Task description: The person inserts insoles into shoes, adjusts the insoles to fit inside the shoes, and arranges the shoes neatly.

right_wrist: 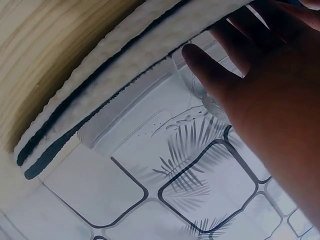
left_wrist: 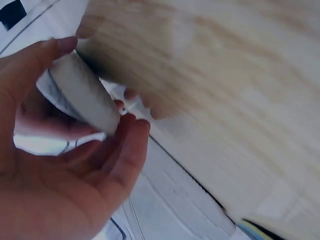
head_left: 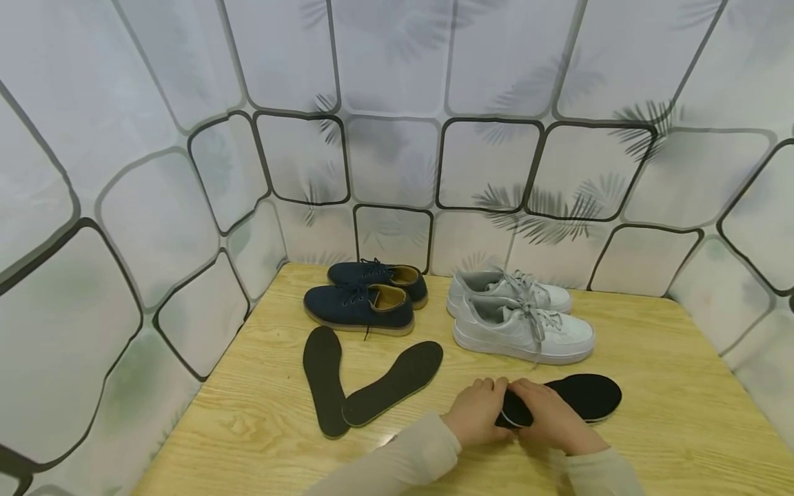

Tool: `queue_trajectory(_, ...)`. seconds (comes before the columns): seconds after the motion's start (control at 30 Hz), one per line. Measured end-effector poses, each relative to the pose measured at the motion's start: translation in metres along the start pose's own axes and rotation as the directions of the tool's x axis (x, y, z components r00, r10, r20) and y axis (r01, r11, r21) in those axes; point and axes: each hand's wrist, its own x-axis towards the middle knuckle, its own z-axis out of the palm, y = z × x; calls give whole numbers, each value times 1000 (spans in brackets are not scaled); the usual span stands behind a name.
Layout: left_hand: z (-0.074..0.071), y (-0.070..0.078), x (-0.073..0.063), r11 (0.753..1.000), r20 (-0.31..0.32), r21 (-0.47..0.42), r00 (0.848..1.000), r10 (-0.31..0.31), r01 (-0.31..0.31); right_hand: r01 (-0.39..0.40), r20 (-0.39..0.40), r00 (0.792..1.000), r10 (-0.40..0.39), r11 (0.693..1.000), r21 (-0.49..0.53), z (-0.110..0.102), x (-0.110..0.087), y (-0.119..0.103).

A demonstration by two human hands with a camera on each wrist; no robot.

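A pair of black insoles with whitish undersides lies stacked in front of the white sneakers. My left hand grips their left end, which tilts up between the two hands. In the left wrist view, the thumb and fingers surround the pale insole end. Close beside it, my right hand holds the insoles near the middle, fingers over the top. The right wrist view shows two layered insoles edge-on, dark and white, just above the table. Part of the insoles is hidden under the right hand.
Two dark grey insoles lie in a V to the left, their ends overlapping. Behind them stand navy lace-up shoes. White sneakers stand behind my hands. A patterned curtain encloses the wooden table.
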Motion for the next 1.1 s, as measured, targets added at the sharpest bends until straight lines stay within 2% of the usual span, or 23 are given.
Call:
queue_trajectory(0.07, -2, -5, -1, 1000, 16, -20, 1000, 9, -8, 9, -9, 1000, -9, 1000, -12, -1, 0, 3)
queue_trajectory(0.13, -6, -14, -4, 1000, 32, -16, 999, -11, 11, 1, -12, 1000, -1, 1000, -19, -1, -2, 6)
queue_trajectory(0.23, -16, -33, -9, 994, 38, 0, 994, -107, 107, -27, -3, 1000, 27, 999, -36, -3, -7, 10)
queue_trajectory(0.3, -24, -48, -14, 982, 21, 16, 982, -189, 189, -50, -2, 999, 50, 997, -53, -4, -12, 13)
queue_trajectory(0.4, -34, -73, -24, 957, 6, -8, 957, -291, 291, -77, -2, 997, 78, 993, -88, -6, -18, 18)
queue_trajectory(0.57, -42, -104, -45, 923, 20, -55, 924, -382, 382, -123, 6, 992, 125, 980, -154, -10, -30, 26)
queue_trajectory(0.67, -44, -111, -55, 911, 34, -91, 915, -401, 403, -141, 18, 989, 147, 974, -177, -12, -36, 29)
queue_trajectory(0.9, -43, -113, -67, 899, 15, -177, 915, -404, 400, -167, 50, 982, 180, 967, -194, -15, -46, 30)
queue_trajectory(1.1, -41, -120, -75, 897, -1, -174, 910, -414, 407, -169, 37, 983, 182, 959, -227, -13, -55, 32)
